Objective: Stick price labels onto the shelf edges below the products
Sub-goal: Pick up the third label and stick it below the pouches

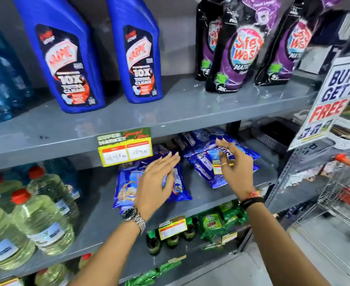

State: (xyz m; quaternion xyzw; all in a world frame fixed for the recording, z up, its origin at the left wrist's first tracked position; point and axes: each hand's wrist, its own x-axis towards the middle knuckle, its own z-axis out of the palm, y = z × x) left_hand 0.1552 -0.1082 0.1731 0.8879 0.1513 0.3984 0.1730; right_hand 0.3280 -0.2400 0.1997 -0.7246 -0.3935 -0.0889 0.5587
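A: Small price label pinched in the right hand, fingertips closed on its upper part. Held upright, long axis roughly vertical, printed face toward the camera, yellow and red bands showing. Print too small to read.

B: And the left hand?

A: Open, flat, fingers together and stretched up toward the right, holding nothing. Hovering over the blue packets on the middle shelf, wristwatch at the cuff.

B: Where against the shelving?

A: Label in the air in front of a second heap of blue packets toward the right end of that middle shelf, below the front edge of the upper shelf. Touching no edge.

B: Anything already on that edge?

A: One larger yellow-and-green label stuck there, long axis along the edge, below the blue bottles. Rest of the edge to its right, under the purple pouches, bare grey. Another label on the front edge of the middle shelf, above green packets.

B: Room to move?

A: Open gap between the two hands. Crowded at the right: promo sign hanging near, trolley beyond the shelf's right corner. Clear bottles filling the left end.
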